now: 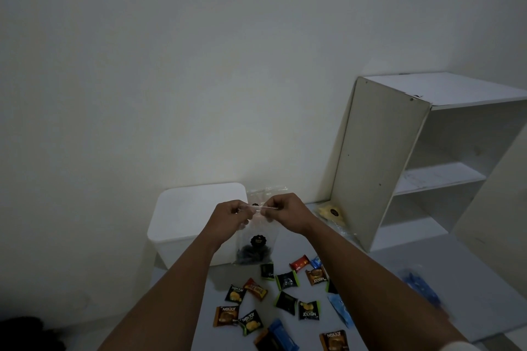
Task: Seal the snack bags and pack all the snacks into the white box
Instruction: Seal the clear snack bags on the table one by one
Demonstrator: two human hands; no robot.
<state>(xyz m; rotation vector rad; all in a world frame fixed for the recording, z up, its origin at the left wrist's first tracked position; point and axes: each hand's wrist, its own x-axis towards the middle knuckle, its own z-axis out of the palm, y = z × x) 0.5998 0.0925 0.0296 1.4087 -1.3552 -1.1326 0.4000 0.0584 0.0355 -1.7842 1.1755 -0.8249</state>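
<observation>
— How far along is it?

— Early, I'd judge. The clear plastic snack bag with a dark round sticker and dark snacks at its bottom (253, 245) hangs in the air above the far part of the white table (379, 271), just in front of the white lidded plastic box (196, 216). The left hand (228, 218) and right hand (288, 212) each pinch its top edge, fingers closed on the strip, so the seal is being worked.

— And the packing?

— Not begun, it seems. The box stands at the table's far left corner with its lid on. A yellow-filled clear bag (332, 212) lies near the far edge by the white open shelf unit (427, 165); whether it is sealed I cannot tell. The small wrapped snack packets (285, 296) lie scattered over the middle and near edge, all outside the box.
</observation>
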